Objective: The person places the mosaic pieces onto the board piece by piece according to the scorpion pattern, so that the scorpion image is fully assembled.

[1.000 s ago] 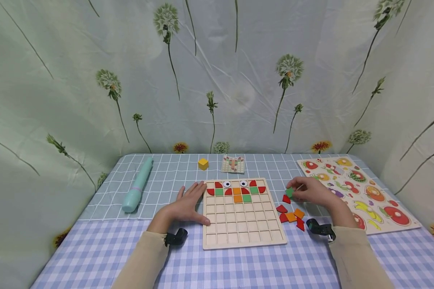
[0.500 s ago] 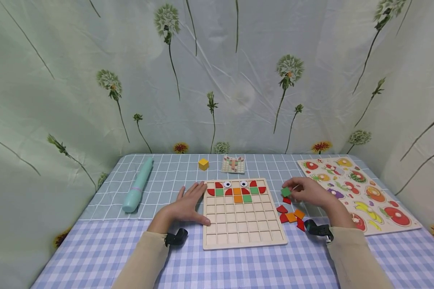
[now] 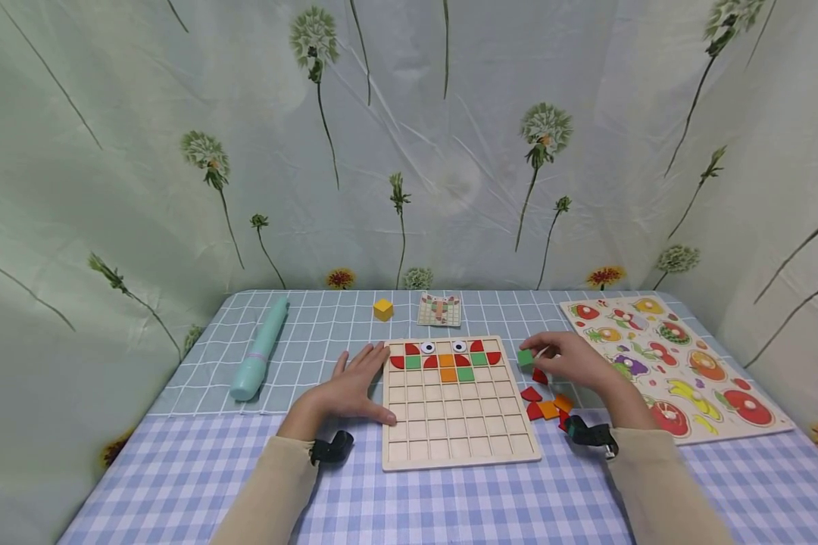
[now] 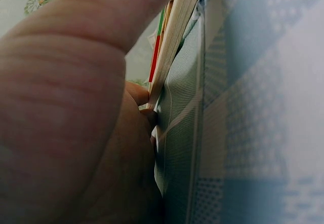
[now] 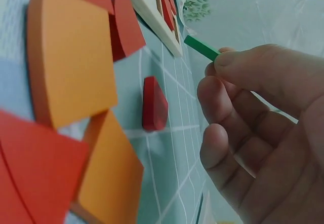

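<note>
My right hand point(image 3: 572, 362) pinches a green square tile point(image 3: 526, 359) between thumb and fingers, just right of the wooden grid board point(image 3: 443, 428). In the right wrist view the same tile point(image 5: 201, 47) is seen edge-on at the fingertips. My left hand point(image 3: 354, 390) rests at the board's left edge with fingers spread, its thumb at the rim. Red, green and orange pieces and two eye tiles fill cells in the board's upper rows. Loose red pieces point(image 5: 154, 105) and orange tiles point(image 5: 76, 57) lie between the board and my right wrist.
A picture card point(image 3: 439, 310) and a yellow cube point(image 3: 383, 309) lie behind the board. At the right is a fruit puzzle board point(image 3: 712, 363), partly beneath my right arm in the head view. A teal, tapered bat-like object point(image 3: 259, 356) lies at the left.
My right hand has moved left toward the board, carrying the green tile, which is now tilted more upright. My left hand and the board have stayed in place.
</note>
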Demonstrator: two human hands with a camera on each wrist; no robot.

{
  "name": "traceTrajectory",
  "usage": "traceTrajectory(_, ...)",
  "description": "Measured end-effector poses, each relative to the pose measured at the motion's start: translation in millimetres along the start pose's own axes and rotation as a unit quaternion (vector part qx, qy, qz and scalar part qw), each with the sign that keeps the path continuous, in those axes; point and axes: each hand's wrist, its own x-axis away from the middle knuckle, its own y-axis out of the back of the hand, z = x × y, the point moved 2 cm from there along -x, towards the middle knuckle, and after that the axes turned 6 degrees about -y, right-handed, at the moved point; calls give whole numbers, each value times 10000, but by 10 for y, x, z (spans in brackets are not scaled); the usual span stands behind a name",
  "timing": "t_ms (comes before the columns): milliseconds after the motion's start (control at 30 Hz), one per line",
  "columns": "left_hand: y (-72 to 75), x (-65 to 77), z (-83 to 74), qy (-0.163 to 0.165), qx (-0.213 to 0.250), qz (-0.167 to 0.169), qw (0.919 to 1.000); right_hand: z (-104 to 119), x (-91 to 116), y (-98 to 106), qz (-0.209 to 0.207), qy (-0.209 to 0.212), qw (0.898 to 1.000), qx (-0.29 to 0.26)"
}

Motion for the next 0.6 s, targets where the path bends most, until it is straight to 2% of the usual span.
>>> traceTrajectory(600, -8, -2, 3, 18, -10, -12, 10000, 170, -27, -115, -91, 200, 9996, 202)
